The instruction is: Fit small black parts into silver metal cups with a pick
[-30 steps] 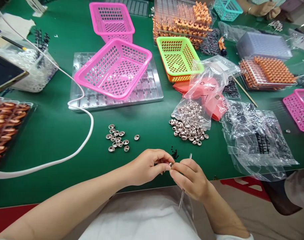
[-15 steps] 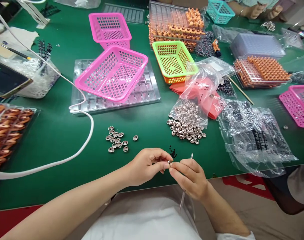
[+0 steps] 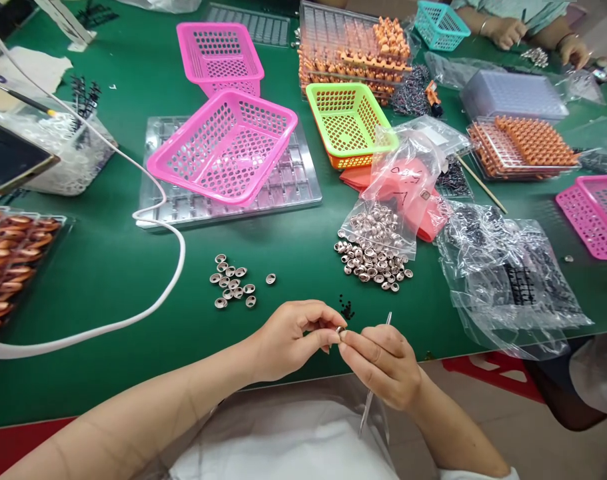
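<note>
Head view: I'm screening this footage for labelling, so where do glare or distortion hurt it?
Head view: glare streaks the clear bags and silvery tray; the left forearm looks stretched toward the corner; the small part in the fingers lacks readable detail.

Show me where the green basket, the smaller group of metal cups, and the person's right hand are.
Green basket (image 3: 352, 89): head view, on its far rim.
Smaller group of metal cups (image 3: 240, 272): head view, on one cup's face.
Right hand (image 3: 402, 373): head view, on the back of the hand.
</note>
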Demonstrator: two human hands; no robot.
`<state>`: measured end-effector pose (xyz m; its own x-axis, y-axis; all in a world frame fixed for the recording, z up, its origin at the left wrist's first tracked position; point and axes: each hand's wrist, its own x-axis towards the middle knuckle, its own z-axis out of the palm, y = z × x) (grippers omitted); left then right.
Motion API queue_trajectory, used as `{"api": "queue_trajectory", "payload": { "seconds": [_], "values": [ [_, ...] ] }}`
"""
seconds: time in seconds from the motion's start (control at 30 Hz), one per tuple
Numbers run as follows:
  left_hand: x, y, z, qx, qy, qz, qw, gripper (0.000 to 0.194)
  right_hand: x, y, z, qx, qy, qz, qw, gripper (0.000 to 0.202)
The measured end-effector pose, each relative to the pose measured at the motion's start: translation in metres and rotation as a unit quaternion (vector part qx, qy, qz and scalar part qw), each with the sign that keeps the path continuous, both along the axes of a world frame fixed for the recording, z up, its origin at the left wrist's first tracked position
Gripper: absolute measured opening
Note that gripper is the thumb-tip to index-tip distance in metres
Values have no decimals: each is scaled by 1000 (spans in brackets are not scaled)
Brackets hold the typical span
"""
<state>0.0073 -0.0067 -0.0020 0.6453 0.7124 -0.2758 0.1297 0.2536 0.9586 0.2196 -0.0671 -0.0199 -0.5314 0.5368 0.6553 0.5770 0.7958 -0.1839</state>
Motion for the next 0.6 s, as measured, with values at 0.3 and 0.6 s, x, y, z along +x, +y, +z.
{"api": "queue_trajectory", "payload": {
  "seconds": [0.3,0.6],
  "values": [
    [1,3,-1,-70,-17,6,997,16,-4,1,-6,-45,82,1,996,23],
    [1,7,3,-152,-63,27,986,24,-4,-2,1,-129,262,-95,952,37]
  ]
}}
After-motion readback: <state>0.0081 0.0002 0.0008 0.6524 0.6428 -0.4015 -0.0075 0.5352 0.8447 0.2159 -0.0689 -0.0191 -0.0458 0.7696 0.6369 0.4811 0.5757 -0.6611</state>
